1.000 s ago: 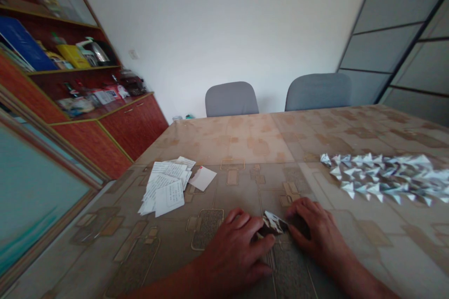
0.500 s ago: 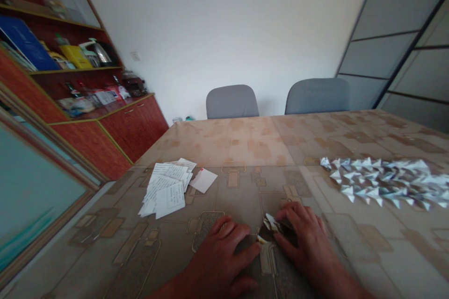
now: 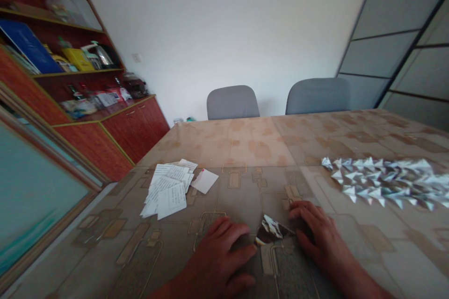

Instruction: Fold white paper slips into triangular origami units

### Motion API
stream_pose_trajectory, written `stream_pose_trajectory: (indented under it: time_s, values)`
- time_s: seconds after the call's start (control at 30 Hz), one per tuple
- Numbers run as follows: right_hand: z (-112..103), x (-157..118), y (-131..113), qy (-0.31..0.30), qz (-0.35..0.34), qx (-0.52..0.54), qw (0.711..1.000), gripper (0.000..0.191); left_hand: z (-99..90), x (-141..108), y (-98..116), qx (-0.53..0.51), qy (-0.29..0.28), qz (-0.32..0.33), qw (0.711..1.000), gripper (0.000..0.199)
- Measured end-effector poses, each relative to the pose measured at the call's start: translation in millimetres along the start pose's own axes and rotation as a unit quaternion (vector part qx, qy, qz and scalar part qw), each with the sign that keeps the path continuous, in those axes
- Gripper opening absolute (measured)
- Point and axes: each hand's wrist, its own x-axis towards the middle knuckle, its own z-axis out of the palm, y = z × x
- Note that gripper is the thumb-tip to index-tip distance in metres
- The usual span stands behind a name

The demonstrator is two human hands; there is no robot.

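Observation:
A small folded piece of paper, dark with whitish parts and roughly triangular, lies on the patterned tablecloth between my hands. To its left, my left hand rests on the table with fingers apart, its index fingertip close to the paper's left corner. My right hand sits just right of the paper, fingers spread and holding nothing; its thumb is near the paper's right tip. Farther right stand several rows of silvery folded paper pieces with pointed tips.
Loose printed paper slips overlap in a pile at the left, with a whiter blank slip beside them. Two grey chairs stand behind the table's far edge. A red-brown cabinet with filled shelves is at the left.
My right hand has drawn back to the right, letting go of the folded paper, which now lies more fully in sight. My left hand has barely moved.

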Motion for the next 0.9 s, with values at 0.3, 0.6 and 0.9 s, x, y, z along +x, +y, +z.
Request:
stream_pose_trajectory:
  time_s: [0.3,0.6,0.9]
  values:
    - [-3.4,1.2,-12.8,-0.032,-0.007,-0.015,0.999,0.02,2.9,54.0,7.0,-0.053,0.001,-0.097,0.994,0.045]
    - [-7.0,1.4,-24.0,-0.052,-0.022,0.014,0.998,0.013,12.4,57.3,6.2,-0.021,0.002,-0.086,0.996,0.038]
    - [-9.8,-1.2,-25.7,-0.092,-0.106,0.062,0.988,0.018,19.0,52.7,3.1,0.018,0.067,0.008,0.998,0.018]
